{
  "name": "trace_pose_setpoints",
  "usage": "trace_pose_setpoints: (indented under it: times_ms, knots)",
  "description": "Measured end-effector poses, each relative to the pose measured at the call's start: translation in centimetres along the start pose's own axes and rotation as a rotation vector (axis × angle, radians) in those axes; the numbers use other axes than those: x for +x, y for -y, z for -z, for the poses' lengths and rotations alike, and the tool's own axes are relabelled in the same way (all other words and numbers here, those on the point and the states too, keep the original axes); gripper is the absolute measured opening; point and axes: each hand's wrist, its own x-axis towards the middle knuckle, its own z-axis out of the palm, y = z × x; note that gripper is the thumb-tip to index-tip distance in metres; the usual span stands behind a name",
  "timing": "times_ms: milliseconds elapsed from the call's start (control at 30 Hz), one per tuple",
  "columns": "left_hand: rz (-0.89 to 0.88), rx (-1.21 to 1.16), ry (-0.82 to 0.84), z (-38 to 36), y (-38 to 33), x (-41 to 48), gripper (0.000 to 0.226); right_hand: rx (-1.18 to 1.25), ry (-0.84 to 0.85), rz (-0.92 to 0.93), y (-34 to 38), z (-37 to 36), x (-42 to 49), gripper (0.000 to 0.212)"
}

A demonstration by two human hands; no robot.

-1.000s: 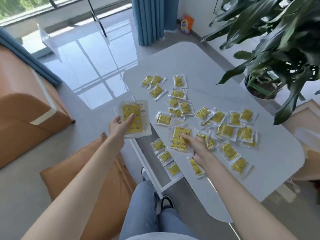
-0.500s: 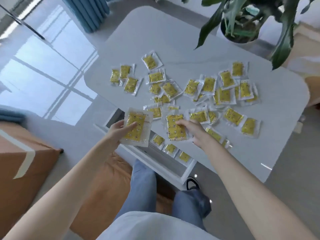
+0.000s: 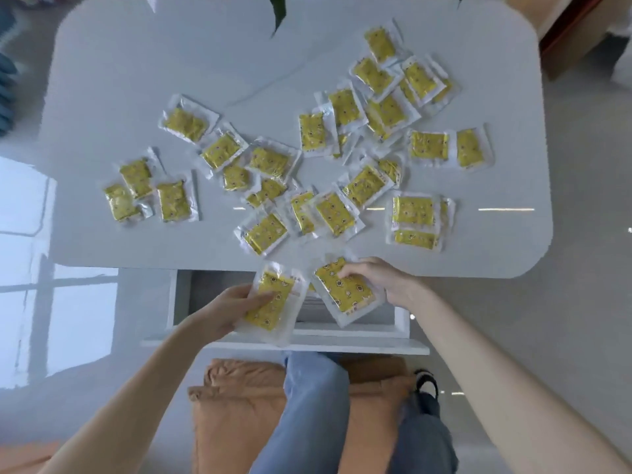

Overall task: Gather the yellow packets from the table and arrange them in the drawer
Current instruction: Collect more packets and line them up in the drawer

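Note:
Several yellow packets [image 3: 263,232] in clear wrappers lie scattered over the white table [image 3: 136,63]. Below the table's near edge a white drawer [image 3: 403,325] is pulled out. My left hand [image 3: 227,307] holds one yellow packet [image 3: 273,299] above the drawer's left half. My right hand [image 3: 383,282] grips another yellow packet [image 3: 345,294] by its upper edge, tilted over the drawer's right half. The two held packets nearly touch. Most of the drawer's inside is hidden behind them.
An orange cushion [image 3: 236,415] lies on the floor under my legs in blue jeans [image 3: 307,412]. A plant leaf [image 3: 277,10] hangs over the table's far edge. A wooden piece [image 3: 578,35] stands at the far right.
Both hands have moved down from the table edge to over the drawer, each with its packet. The view has tilted down and squared up with the table.

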Motion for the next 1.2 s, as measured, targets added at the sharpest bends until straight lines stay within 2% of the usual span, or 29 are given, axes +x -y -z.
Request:
trace_pose_setpoints:
  times_ms: [100, 267, 467, 567, 633, 933, 1033, 1200]
  knots:
    - [0.029, 0.040, 0.006, -0.5, 2.4, 3.7, 0.023, 0.025, 0.047, -0.049, -3.3, 0.7, 3.6, 0.017]
    - [0.066, 0.116, 0.027, -0.5, 6.0, 10.8, 0.025, 0.004, 0.032, -0.105, -8.4, 1.0, 10.4, 0.006]
    - [0.083, 0.090, 0.022, 0.9, 8.9, 18.2, 0.034, -0.041, 0.021, 0.010, -13.2, 1.3, 18.3, 0.010]
    - [0.022, 0.014, 0.054, 1.7, 9.7, 20.8, 0.026, 0.003, -0.060, 0.123, -13.9, 1.1, 21.5, 0.038]
    - [-0.029, -0.028, 0.063, 2.1, 10.0, 22.2, 0.022, -0.011, -0.068, 0.174, -13.9, 1.0, 22.9, 0.044]
    - [-0.259, -0.036, -0.096, 3.7, 10.6, 25.4, 0.017, -0.013, -0.067, 0.299, -12.8, 0.7, 25.1, 0.034]
    - [-0.287, -0.051, -0.156, 4.2, 10.2, 25.8, 0.014, -0.020, -0.096, 0.339, -12.6, -0.3, 24.5, 0.032]
    - [-0.298, 0.006, -0.198, 4.9, 10.1, 26.2, 0.022, -0.072, -0.185, 0.354, -12.0, -2.2, 24.8, 0.027]
